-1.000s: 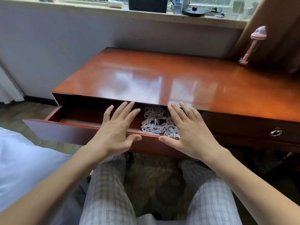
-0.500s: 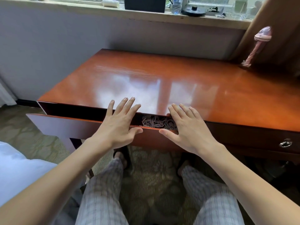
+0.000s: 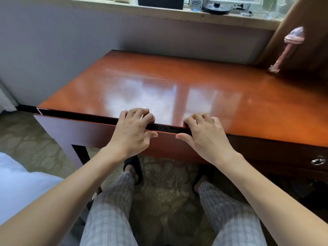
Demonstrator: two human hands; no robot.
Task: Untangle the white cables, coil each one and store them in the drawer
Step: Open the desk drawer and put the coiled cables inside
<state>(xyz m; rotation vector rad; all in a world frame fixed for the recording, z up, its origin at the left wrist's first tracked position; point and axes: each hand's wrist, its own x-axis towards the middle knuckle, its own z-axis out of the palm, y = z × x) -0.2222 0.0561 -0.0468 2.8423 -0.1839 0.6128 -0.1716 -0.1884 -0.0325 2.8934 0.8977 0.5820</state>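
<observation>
1. Now the drawer (image 3: 79, 134) of the reddish wooden desk (image 3: 195, 80) stands almost shut, with only a narrow dark slit between its front panel and the desk's top.
2. Faint loops of the white cables (image 3: 166, 129) show in shadow inside that slit, between the two hands. How they are coiled cannot be told.
3. The left hand (image 3: 132, 134) lies over the drawer's upper edge. Its fingers (image 3: 140, 113) are bent and close together, with the tips resting on the desk's front edge. The thumb stretches along the top of the drawer front, and the hand encloses nothing.
4. The right hand (image 3: 206, 135) sits near it in a mirrored pose: bent fingers with tips on the desk edge, thumb pointing left along the drawer front, gripping nothing.
5. The two thumb tips point toward each other but stay apart.
6. A pink striped object (image 3: 287, 50) leans at the desk's far right corner.
7. A metal ring pull (image 3: 318, 161) sits on a second drawer front to the right.
8. A black box (image 3: 160, 1) stands on the windowsill (image 3: 124, 10).
9. The person's legs, in plaid trousers (image 3: 110, 210), and dark slippers (image 3: 134, 166) rest on patterned carpet (image 3: 168, 183). White bedding (image 3: 17, 183) lies at the left.
</observation>
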